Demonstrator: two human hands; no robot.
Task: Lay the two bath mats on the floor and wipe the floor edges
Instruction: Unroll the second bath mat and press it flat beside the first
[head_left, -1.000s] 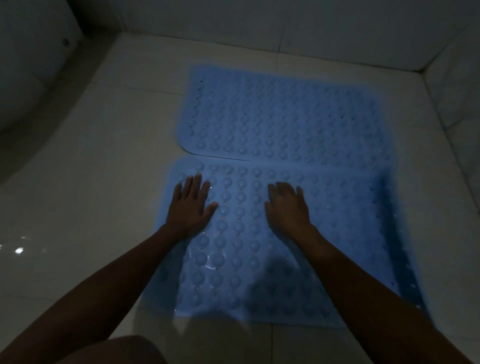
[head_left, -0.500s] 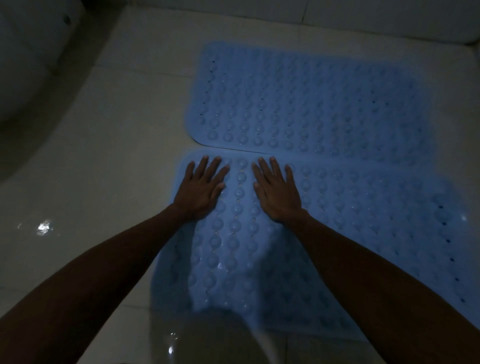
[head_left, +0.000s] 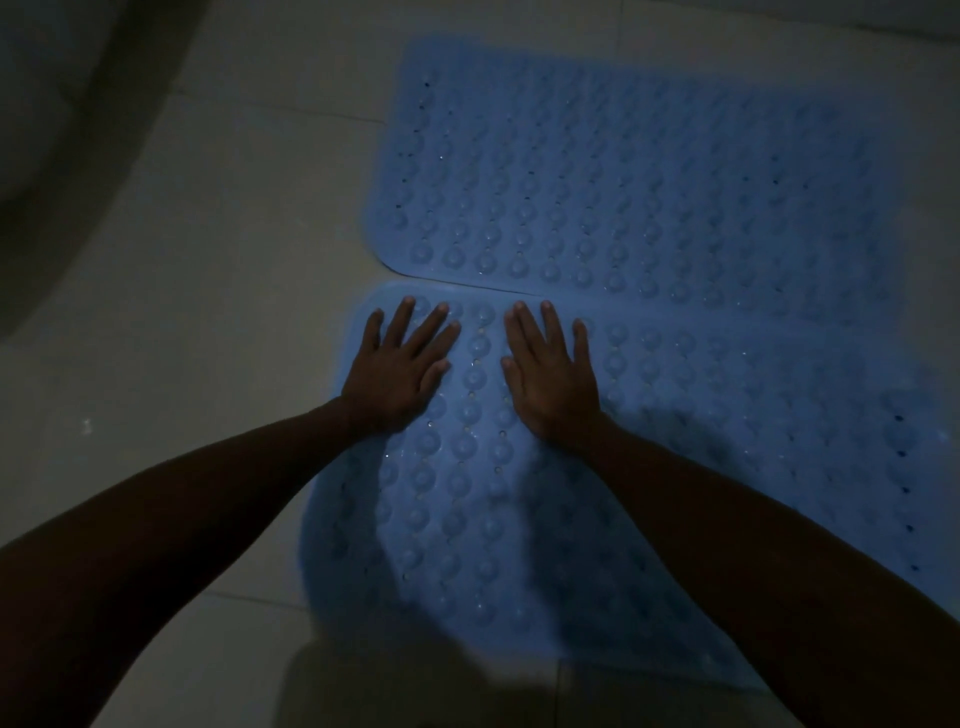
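Two bath mats (head_left: 623, 182) (head_left: 675, 415), two flat hands (head_left: 397, 371) (head_left: 553, 369)

Bare floor (head_left: 218, 291) left of near mat (head_left: 467, 519)

1. We see a near blue rubbery-looking bath mat (head_left: 467, 467) whose surface is covered in rows of raised round bumps, with small holes between them.
2. We see a far blue bath mat (head_left: 649, 182) of the same bumpy, perforated look, soft and matt in the dim light.
3. We see a pale tiled floor (head_left: 208, 260), smooth and faintly glossy, with thin grout lines.
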